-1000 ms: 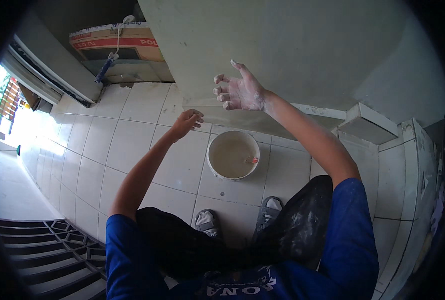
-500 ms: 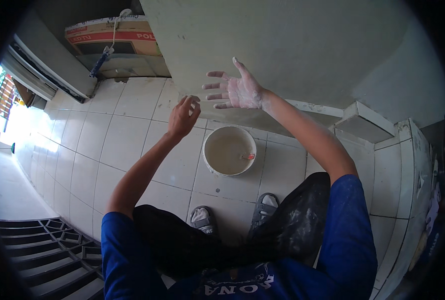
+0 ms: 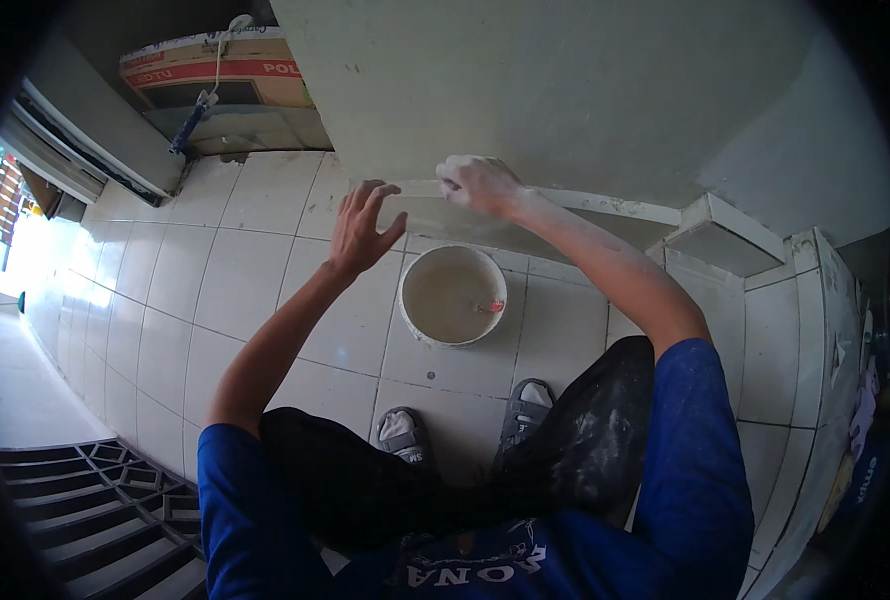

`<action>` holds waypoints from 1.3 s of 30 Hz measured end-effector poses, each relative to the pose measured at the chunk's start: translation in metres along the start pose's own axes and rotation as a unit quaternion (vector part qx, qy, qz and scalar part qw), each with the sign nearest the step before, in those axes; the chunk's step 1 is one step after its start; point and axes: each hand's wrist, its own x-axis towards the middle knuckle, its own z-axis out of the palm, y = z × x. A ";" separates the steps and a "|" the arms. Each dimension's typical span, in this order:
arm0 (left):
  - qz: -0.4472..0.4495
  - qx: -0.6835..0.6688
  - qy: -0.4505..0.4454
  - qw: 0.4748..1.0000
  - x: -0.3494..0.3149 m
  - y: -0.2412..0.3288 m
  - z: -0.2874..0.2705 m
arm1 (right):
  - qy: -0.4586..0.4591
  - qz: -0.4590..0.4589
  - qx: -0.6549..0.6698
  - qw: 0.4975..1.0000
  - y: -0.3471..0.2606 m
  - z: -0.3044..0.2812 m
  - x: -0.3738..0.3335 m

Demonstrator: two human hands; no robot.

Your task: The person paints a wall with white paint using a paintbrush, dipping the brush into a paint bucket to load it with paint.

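Note:
My left hand [image 3: 363, 226] is raised over the tiles, its fingers apart and slightly curled, with nothing in them. Opposite it, my right hand [image 3: 480, 184] is curled into a fist in front of the wall; white powder or paste coats the hand and part of the forearm. Nothing shows in the fist, though its inside is hidden. Below and between both hands stands a round white bucket [image 3: 446, 345] holding a cloudy beige liquid [image 3: 447, 298]. A small red and whitish object [image 3: 494, 306] shows at the bucket's right inner side; its kind is unclear.
A grey wall [image 3: 585, 100] rises ahead, with a white ledge [image 3: 730, 235] at its right foot. A large cardboard box [image 3: 255, 85] and a blue-handled paint roller [image 3: 193, 124] stand at the far left. Dark metal grating [image 3: 105, 510] lies at the lower left. Pale tiles [image 3: 245, 270] cover the floor.
My right hand has closed from spread fingers, palm showing, into a fist, and turned over. The fingers of my left hand have spread a little. The bucket stays in place.

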 end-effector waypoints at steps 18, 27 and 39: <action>0.084 0.088 -0.135 0.983 0.038 -0.006 0.018 | -0.072 -0.254 -0.240 0.934 -0.031 0.040 0.018; -0.040 0.039 -0.230 0.972 0.029 -0.014 0.028 | -0.215 -0.140 -0.287 0.923 -0.046 0.042 0.015; -0.184 -0.722 -0.133 0.654 0.099 0.093 -0.127 | -0.220 -0.145 0.582 0.770 -0.119 -0.099 0.015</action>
